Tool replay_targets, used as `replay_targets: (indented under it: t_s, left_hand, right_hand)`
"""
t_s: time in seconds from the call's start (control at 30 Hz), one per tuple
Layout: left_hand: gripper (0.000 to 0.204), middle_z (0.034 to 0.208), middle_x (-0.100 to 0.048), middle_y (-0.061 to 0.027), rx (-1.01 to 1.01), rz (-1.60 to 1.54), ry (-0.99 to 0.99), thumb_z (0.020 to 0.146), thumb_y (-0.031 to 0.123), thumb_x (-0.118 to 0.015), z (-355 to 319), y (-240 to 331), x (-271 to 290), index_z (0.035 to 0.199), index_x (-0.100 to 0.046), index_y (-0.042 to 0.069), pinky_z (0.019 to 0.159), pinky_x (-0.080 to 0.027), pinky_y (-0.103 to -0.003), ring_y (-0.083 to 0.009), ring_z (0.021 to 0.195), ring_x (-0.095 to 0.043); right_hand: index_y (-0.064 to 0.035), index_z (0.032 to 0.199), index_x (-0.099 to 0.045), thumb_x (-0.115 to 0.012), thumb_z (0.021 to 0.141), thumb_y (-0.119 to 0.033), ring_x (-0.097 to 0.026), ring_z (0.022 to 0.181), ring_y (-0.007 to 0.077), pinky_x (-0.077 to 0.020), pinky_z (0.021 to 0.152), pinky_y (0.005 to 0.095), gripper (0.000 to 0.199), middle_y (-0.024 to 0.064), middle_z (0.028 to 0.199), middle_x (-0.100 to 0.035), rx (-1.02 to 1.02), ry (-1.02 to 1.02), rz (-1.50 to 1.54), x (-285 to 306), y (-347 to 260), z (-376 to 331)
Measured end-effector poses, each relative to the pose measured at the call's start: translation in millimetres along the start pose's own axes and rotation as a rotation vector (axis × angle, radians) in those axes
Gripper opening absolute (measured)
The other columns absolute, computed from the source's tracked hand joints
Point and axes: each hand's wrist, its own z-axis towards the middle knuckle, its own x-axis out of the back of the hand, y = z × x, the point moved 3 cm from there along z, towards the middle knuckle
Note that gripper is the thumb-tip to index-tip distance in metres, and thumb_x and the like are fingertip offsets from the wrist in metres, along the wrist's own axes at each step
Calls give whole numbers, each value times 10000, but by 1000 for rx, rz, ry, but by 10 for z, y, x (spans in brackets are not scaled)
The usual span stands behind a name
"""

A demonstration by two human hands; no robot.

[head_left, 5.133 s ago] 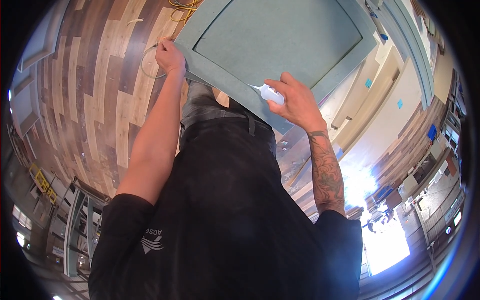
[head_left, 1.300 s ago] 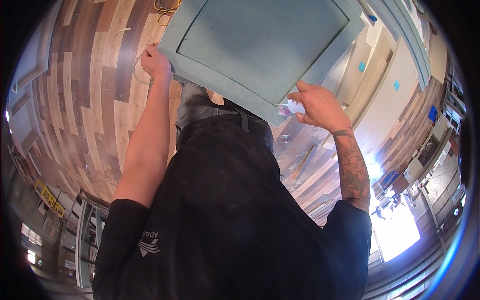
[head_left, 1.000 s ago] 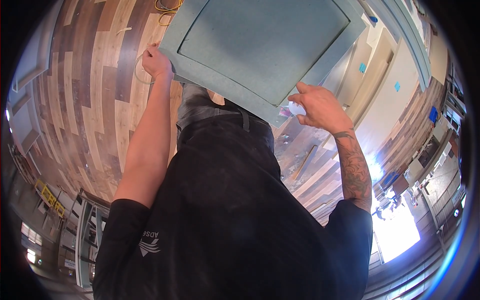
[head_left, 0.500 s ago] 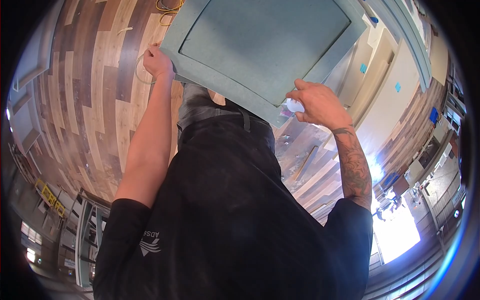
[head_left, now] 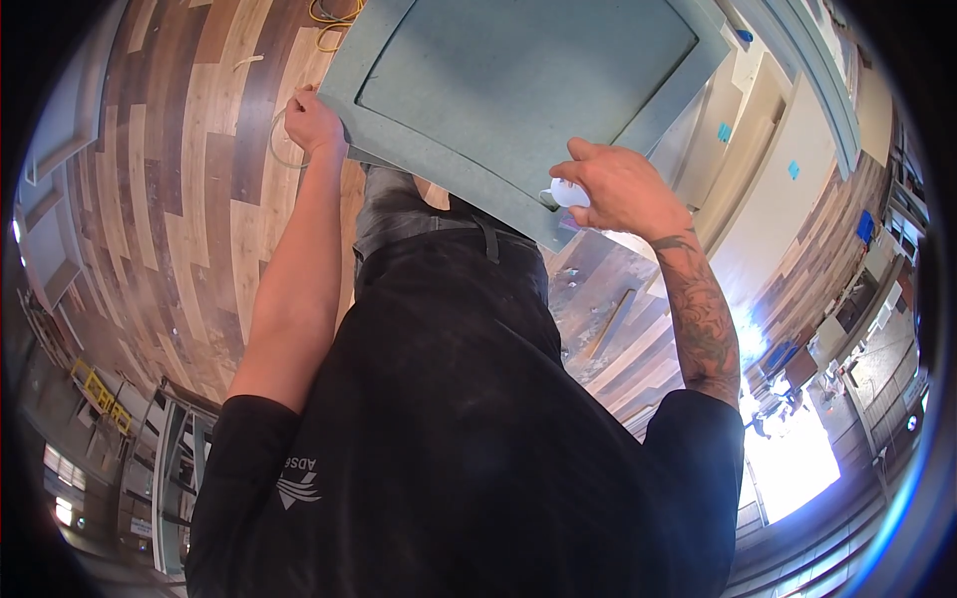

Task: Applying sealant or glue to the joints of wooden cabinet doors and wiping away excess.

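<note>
Teal panelled door (head_left: 518, 85): steadied at its corner by closed left hand (head_left: 312, 122); right hand (head_left: 620, 187) clasps white cloth (head_left: 566, 193) against lower frame.

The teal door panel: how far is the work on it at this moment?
Done: the teal door panel already looks evenly coloured. In hand: the left hand steadies its corner, and the right hand presses a small white object against the lower frame edge. What remains cannot be told from the head view.
</note>
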Motion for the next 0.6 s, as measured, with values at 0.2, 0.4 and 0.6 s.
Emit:
replay_targets:
  t_s: [0.2, 0.4, 0.6]
  left_hand:
    - [396, 979, -756, -182, -14, 0, 5, 1012, 281, -496, 28, -89, 12, 1019, -738, -33, 837, -533, -382, -300, 914, -713]
    - [383, 978, -754, -191, 8, 1, 7, 985, 270, -511, 34, -152, 15, 1019, -741, -34, 830, -531, -386, -310, 913, -711]
    - [376, 974, -753, -195, -27, -8, 2, 963, 261, -514, 47, -71, -46, 1017, -745, -31, 825, -531, -390, -315, 912, -709]
  right_hand:
    - [-109, 1127, -727, -810, 696, -168, -638, 943, 310, -530, 798, 449, 443, 81, 954, -589, 24, 5, -8, 23, -68, 82]
    - [-112, 1136, -730, -801, 696, -178, -640, 935, 311, -530, 796, 452, 450, 87, 951, -589, 19, 14, 2, 21, -85, 91]
    - [-109, 1173, -722, -788, 717, -182, -640, 944, 322, -533, 815, 438, 467, 92, 963, -591, -110, 108, 100, 125, 39, -187]
